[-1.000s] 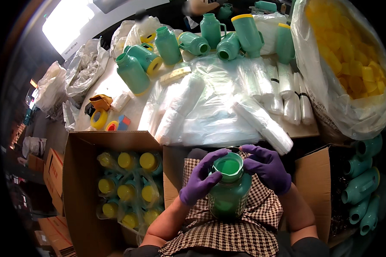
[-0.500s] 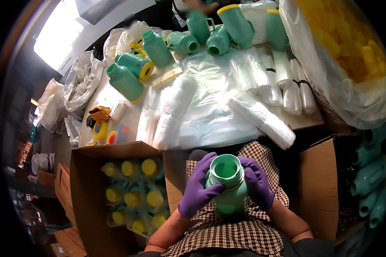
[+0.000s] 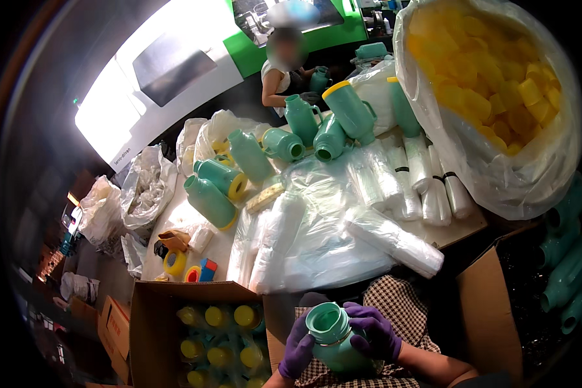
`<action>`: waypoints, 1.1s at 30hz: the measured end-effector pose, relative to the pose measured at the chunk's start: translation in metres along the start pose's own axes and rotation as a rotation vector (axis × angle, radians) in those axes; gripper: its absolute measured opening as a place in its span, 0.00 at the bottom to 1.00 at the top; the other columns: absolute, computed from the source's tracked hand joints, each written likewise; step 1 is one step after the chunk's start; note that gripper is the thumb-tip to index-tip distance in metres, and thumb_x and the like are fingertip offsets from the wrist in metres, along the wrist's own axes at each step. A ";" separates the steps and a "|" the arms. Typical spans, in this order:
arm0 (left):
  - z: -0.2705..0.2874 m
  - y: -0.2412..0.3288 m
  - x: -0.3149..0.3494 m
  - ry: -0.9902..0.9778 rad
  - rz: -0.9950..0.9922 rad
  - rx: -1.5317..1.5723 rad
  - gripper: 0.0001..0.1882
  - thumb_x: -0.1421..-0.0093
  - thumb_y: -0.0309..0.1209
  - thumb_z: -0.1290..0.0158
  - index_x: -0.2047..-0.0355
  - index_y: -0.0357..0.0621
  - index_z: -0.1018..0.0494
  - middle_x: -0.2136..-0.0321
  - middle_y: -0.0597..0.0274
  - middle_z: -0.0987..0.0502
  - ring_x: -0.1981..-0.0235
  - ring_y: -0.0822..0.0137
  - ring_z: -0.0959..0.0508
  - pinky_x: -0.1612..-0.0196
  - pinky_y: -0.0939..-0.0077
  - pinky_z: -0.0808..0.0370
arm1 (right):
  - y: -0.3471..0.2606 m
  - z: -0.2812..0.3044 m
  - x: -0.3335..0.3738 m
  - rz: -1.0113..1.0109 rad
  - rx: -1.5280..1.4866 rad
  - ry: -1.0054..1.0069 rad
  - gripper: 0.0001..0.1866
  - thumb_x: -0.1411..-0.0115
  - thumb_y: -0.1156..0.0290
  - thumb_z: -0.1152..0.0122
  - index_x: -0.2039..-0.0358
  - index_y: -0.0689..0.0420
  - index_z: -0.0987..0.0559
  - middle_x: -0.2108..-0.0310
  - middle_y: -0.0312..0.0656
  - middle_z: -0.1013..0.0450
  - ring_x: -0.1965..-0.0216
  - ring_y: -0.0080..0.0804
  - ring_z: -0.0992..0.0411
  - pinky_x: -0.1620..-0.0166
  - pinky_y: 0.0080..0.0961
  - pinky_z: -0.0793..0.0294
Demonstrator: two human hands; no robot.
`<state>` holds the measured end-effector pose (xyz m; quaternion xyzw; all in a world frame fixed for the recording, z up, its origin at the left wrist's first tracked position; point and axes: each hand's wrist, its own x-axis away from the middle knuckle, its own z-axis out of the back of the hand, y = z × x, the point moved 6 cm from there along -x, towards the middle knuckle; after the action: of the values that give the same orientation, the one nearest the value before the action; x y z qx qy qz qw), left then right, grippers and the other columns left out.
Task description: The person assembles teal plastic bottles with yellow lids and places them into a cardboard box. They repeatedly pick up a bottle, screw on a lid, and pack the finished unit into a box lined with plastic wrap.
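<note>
A green plastic jug (image 3: 346, 355) with a wide, uncapped neck is between my hands, over my checked apron. Its mouth points up and leans slightly left. My left hand (image 3: 297, 346), in a purple glove, is closed round the left side just below the neck. On the other side my right hand (image 3: 376, 331), also gloved in purple, holds the jug with bent fingers. A thin pale ring circles the base of the neck. Beyond the hands, clear plastic bags (image 3: 330, 239) lie spread on the table, with a rolled bag bundle (image 3: 394, 242) on top.
An open carton (image 3: 197, 291) at left holds several yellow-capped jugs. Green jugs (image 3: 215, 202) stand and lie across the table. A large sack of yellow caps (image 3: 498, 103) is at right, above another carton (image 3: 495, 310) and more green jugs (image 3: 566, 278). A co-worker (image 3: 281, 81) stands beyond.
The view has tilted up, so my hands and the jug sit lower, and the co-worker shows more fully. My right hand has shifted on the jug, its fingers now bent over the side.
</note>
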<state>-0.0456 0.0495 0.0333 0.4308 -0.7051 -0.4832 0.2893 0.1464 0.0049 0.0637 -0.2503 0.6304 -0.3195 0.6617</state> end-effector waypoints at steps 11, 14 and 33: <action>0.010 -0.013 -0.018 0.123 -0.183 -0.215 0.18 0.36 0.26 0.49 0.47 0.34 0.30 0.47 0.52 0.23 0.47 0.63 0.24 0.40 0.65 0.30 | 0.031 0.014 -0.004 -0.408 -0.172 -0.026 0.20 0.37 0.65 0.36 0.49 0.60 0.27 0.50 0.50 0.25 0.49 0.40 0.24 0.44 0.34 0.27; 0.020 -0.021 -0.013 0.163 -0.222 -0.190 0.15 0.35 0.28 0.49 0.50 0.35 0.29 0.50 0.53 0.22 0.49 0.64 0.23 0.42 0.65 0.28 | 0.035 0.006 -0.011 -0.431 -0.078 -0.078 0.21 0.36 0.62 0.38 0.48 0.61 0.28 0.50 0.49 0.25 0.48 0.40 0.24 0.44 0.33 0.27; 0.014 -0.037 -0.048 0.019 -0.371 -0.129 0.25 0.34 0.49 0.47 0.53 0.36 0.31 0.54 0.55 0.27 0.52 0.66 0.27 0.44 0.66 0.32 | 0.080 0.007 0.023 -0.142 -0.252 -0.231 0.38 0.44 0.56 0.26 0.38 0.51 0.36 0.34 0.52 0.42 0.33 0.49 0.42 0.32 0.48 0.44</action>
<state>-0.0228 0.0925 -0.0057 0.5386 -0.5784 -0.5684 0.2289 0.1617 0.0413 -0.0104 -0.4102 0.5660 -0.2529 0.6688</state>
